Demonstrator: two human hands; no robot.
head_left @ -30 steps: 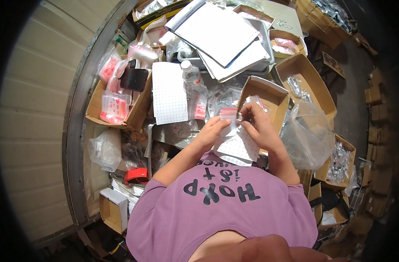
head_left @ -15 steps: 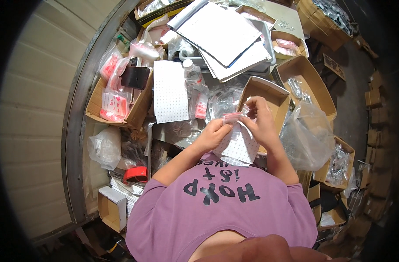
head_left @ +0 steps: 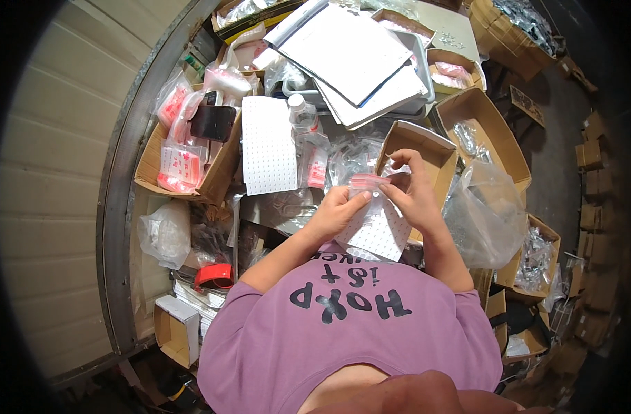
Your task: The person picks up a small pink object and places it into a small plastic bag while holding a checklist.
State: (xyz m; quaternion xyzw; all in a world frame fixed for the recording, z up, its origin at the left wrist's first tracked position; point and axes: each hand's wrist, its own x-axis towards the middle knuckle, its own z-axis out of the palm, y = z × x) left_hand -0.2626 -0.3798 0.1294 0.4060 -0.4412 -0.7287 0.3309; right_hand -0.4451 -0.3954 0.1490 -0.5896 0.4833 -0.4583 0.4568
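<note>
Between my hands is a small stack of clear zip bags [head_left: 365,181] with red strips along the top. My left hand [head_left: 337,212] pinches its left end, thumb on top. My right hand [head_left: 413,196] grips the right end with thumb and fingertips, its index finger bent and raised. A small round white spot [head_left: 376,194], perhaps a sticker, shows just below the red strips, between the two thumbs. Under my hands, against my shirt, lies a white sheet of small printed labels [head_left: 379,233]; my hands cover its upper part.
Left of my hands lie another label sheet [head_left: 268,145], a clear bottle [head_left: 301,114] and a carton of red-striped bags [head_left: 215,176] with a black phone [head_left: 213,123] on it. Papers [head_left: 350,52] lie beyond. Open cartons [head_left: 495,131] and a plastic bag [head_left: 486,221] stand at right.
My right index finger has lifted and straightened somewhat. The bags lie flatter, with more of the red strips showing, and the small white spot has come into view below them.
</note>
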